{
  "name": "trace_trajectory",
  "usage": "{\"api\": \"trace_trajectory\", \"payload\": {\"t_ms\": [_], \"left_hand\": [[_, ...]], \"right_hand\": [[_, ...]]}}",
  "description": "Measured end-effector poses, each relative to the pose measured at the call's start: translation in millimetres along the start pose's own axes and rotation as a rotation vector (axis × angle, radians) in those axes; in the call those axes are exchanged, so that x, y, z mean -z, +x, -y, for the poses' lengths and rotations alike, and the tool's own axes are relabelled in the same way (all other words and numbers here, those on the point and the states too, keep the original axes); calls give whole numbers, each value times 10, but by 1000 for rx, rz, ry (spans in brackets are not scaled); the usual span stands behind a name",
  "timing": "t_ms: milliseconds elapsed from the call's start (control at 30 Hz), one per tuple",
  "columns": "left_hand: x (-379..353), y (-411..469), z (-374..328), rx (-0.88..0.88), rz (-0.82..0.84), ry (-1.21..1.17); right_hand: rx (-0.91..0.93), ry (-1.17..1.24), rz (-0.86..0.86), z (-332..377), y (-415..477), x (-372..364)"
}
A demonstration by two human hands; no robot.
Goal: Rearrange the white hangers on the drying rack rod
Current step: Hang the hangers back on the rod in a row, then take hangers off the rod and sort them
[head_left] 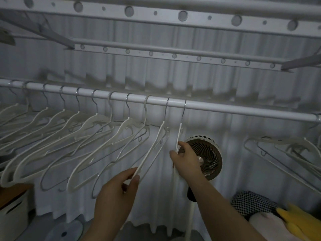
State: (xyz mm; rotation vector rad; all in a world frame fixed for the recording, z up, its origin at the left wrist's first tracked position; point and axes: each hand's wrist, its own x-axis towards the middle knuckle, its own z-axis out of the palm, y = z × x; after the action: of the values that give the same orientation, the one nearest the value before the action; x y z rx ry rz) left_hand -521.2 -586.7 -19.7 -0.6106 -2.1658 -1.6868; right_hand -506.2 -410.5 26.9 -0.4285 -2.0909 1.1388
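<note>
dim laundry corner backed by a pleated white curtain (243,87), with perforated rack bars (156,13) overhead. below these, a long white rod (243,110) across the whole view. on its left stretch, a row of white hangers (78,136), hooks spaced apart, presumably to leave room for garments. well apart to the right, a smaller bunch of hangers (286,153), hooks not visible. behind the rod, a round fan (208,159), aimed this way, likely for drying. at the row's right end, two hangers held at once, probably for evening the gaps. left hand (119,192) pinching the lower end of the second-last hanger (156,146) between thumb and fingers, ready to swing it sideways. right hand (184,159) wrapped round the last hanger (179,131), hanging edge-on, seemingly to steady it, though too dim to judge how firmly.
</note>
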Motion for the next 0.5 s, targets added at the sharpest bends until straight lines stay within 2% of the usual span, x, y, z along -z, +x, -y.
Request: {"api": "trace_trajectory", "payload": {"t_ms": [167,300,500], "left_hand": [[45,-38,-68,-76,-135,42],[-37,-117,-343,-171,-210,24],[-685,-362,-951,-240,-107,-96]], "right_hand": [[57,49,-15,-14,-22,79],[90,26,-47,-41,-27,421],[127,-104,-95,-239,-4,1491]]}}
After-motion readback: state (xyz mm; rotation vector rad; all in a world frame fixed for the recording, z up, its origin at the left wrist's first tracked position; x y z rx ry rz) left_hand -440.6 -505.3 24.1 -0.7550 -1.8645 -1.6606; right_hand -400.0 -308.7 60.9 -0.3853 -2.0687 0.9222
